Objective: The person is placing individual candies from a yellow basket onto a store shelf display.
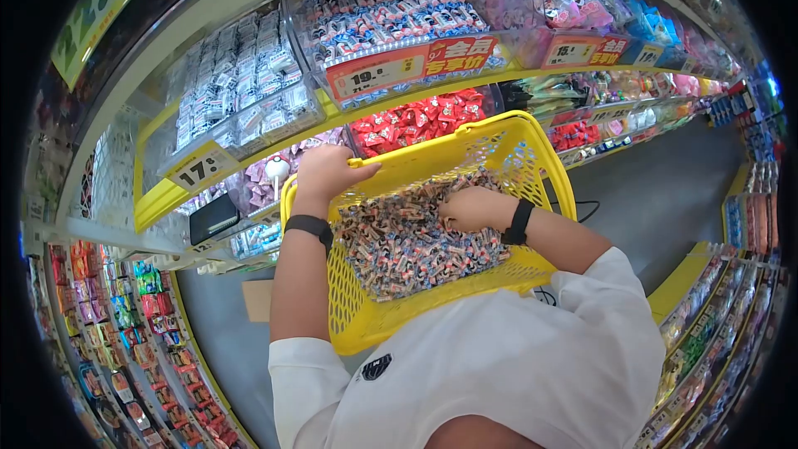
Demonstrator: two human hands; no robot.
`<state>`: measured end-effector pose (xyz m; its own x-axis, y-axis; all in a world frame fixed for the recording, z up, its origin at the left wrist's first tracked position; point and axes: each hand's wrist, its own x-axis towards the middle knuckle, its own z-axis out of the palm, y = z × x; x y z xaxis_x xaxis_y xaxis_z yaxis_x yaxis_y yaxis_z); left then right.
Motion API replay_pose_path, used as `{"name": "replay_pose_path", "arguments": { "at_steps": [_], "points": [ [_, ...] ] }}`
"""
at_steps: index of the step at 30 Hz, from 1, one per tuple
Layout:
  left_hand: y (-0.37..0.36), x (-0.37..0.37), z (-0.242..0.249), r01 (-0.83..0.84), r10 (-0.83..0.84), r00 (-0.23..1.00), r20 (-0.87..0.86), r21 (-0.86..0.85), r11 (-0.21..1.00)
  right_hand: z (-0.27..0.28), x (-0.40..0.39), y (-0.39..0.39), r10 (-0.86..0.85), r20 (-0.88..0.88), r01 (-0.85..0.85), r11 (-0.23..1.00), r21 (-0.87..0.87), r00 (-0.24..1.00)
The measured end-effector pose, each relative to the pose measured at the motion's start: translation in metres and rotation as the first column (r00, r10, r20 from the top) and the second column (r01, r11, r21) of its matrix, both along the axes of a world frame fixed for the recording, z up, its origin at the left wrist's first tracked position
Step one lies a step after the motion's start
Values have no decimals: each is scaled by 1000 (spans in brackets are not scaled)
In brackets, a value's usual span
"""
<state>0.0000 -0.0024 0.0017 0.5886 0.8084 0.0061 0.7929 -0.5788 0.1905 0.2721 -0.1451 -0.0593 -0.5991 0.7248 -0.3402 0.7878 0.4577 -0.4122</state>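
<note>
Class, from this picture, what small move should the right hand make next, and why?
Probably close the right hand gently around some small wrapped pieces: its fingers reach into the pile, while the left hand grips the yellow basket at its edge.

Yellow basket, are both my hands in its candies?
No, the left hand holds the edge of the basket; only the right hand reaches the candies.

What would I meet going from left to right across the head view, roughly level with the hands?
Flat black object → small red-and-white ball → left hand → right hand.
</note>
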Motion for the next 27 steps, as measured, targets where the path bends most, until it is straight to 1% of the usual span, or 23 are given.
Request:
{"name": "replay_pose_path", "arguments": {
  "at_steps": [2, 3, 6, 9, 12, 15, 18, 21, 24, 27],
  "points": [
    [1, 1, 1, -6, 6, 1000, -11, -9, 1000, -10, -2, -5, 3, 19, -3, 1000, -29, 1000],
    [1, 1, 2, -8, 8, 1000, -21, -15, 1000, -15, -4, -7, 5, 56, -3, 999, -38, 998],
    [1, 2, 2, -13, 12, 999, -33, -34, 999, -22, -4, -12, 37, 50, -31, 994, -108, 998],
    [2, 1, 1, -8, 8, 1000, -25, -27, 1000, -34, -7, -18, 71, 136, -45, 982, -182, 988],
    [1, 1, 1, -9, 8, 1000, -22, -21, 1000, -45, -10, -23, 66, 160, -35, 982, -187, 985],
    [1, 0, -1, -7, 7, 1000, -19, -23, 1000, -48, -5, -25, 89, 126, -72, 988, -138, 988],
    [1, 1, 1, -9, 8, 1000, -19, -23, 1000, -59, -4, -29, 64, 61, -61, 997, -55, 996],
    [1, 1, 2, -4, 4, 1000, -19, -24, 1000, -59, -9, -30, 58, 125, -46, 994, -103, 990],
    [1, 1, 3, -7, 6, 1000, -17, -33, 999, -55, -8, -29, 46, 102, -37, 995, -89, 994],
    [0, 1, 4, -9, 9, 1000, -17, -36, 999, -47, -6, -26, 64, 119, -52, 993, -103, 991]
  ]
}}
